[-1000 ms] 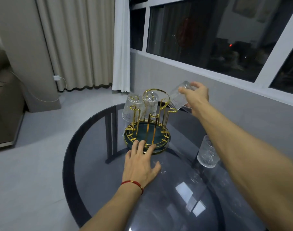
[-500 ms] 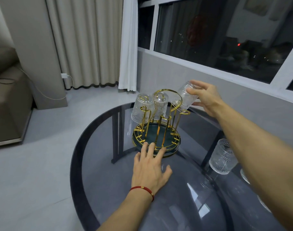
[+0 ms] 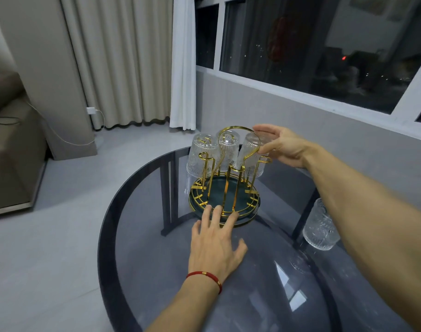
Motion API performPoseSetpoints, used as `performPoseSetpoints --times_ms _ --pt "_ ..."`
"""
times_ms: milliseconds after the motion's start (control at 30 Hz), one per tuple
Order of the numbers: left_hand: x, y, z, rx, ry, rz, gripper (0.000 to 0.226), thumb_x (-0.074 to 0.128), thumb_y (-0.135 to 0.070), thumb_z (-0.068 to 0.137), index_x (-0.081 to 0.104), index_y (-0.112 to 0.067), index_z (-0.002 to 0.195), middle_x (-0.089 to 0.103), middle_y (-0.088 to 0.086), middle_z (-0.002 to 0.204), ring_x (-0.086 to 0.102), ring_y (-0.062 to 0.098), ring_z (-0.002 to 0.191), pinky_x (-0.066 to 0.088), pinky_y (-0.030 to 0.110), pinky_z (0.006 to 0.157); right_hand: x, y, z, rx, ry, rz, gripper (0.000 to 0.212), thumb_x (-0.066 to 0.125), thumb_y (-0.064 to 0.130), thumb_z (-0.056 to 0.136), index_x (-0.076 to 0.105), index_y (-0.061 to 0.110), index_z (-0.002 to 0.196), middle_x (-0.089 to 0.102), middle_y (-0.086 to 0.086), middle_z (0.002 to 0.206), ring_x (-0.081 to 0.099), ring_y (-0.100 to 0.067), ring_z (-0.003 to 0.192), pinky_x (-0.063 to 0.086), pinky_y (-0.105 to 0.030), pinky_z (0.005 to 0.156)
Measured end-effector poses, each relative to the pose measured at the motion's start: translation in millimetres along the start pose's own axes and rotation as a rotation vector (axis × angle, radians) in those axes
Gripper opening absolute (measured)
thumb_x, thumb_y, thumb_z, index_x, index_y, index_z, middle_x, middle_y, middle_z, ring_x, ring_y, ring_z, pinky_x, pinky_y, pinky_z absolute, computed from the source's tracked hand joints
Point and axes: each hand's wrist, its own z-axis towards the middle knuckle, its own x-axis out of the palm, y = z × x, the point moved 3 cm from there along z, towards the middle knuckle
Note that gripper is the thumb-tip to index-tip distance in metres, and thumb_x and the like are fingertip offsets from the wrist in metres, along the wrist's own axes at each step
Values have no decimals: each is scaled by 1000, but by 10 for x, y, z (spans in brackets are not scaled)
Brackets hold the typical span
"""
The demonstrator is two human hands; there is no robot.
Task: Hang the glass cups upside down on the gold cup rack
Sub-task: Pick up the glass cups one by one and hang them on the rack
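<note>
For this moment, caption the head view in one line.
Right hand seats a third glass cup on the gold rack; left hand steadies it.

No readable text or labels, apparently, anywhere.

rack (image 3: 225, 185): gold wire, dark green round base tray with gold rim. three cups on it (image 3: 201, 155) (image 3: 228, 149) (image 3: 251, 154): clear glass, vertical ribbed pattern. fourth cup (image 3: 321, 230), right of frame: clear, embossed textured pattern. table (image 3: 228, 295): smoked grey glass, black rim band. bracelet (image 3: 206, 277) on the left wrist, lower centre: red cord with small gold beads. curtains (image 3: 123, 61), top: beige pleated, plus a white one. floor: pale grey.
</note>
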Motion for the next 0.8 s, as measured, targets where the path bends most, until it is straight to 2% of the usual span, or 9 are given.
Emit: performPoseSetpoints --times_ms 67,167,267,300,400,467,567,633,800 --pt "3 0 1 -1 -2 -7 61 48 -54 90 38 -35 148 35 7 160 15 30 155 30 52 118 62 -17 8 34 39 -57 72 63 -23 87 56 14 147 64 -7 141 66 -28 124 58 -31 79" --pt "5 4 -3 0 -2 -2 61 48 -54 90 38 -36 148 34 7 160 14 29 155 30 52 117 95 -30 23 46 71 -90 71 61 -21 89 55 17 149 63 -7 143 65 -25 122 54 -31 79" --pt "6 11 4 0 -4 8 60 48 -54 90 39 -36 147 34 6 160 15 29 154 31 52 116 131 -38 15 33 72 -76 74 54 -19 90 54 21 151 54 -7 153 61 -21 116 55 -28 74" --pt "2 8 6 2 -3 14 60 47 -54 90 38 -37 147 34 6 160 14 29 154 30 51 116 133 -44 3 21 60 -61 77 52 -19 89 51 22 154 49 -6 159 59 -21 120 57 -27 73" --pt "-18 25 30 3 2 27 58 48 -54 91 37 -38 146 33 4 159 14 28 153 32 49 114 98 -52 -68 -48 -77 -55 87 52 -22 87 43 25 160 36 -5 170 45 -26 143 58 -35 98" --pt "-29 18 37 5 10 38 58 49 -54 91 38 -38 146 34 4 158 16 28 153 33 49 113 -13 -45 -201 -103 -283 -79 80 53 -21 88 50 22 156 50 -9 160 48 -26 142 55 -38 106" --pt "-51 16 41 -3 22 53 58 51 -54 91 38 -37 146 35 5 157 18 30 151 36 50 111 -198 -15 -524 -136 -529 -63 54 53 -12 96 65 17 141 70 -5 131 64 -23 127 60 -40 101" --pt "-66 -35 16 6 34 70 59 52 -53 91 40 -35 146 36 6 156 20 31 150 39 51 109 -323 -16 -914 -141 -596 -78 47 53 -8 98 69 18 133 74 -2 121 69 -19 117 62 -37 96" --pt "-76 -41 -15 -9 45 95 60 53 -47 96 38 -28 151 36 11 155 19 35 151 42 54 109 -287 -246 -1980 -168 -727 -11 52 44 -13 89 71 26 110 78 0 104 73 -16 104 60 -40 95"
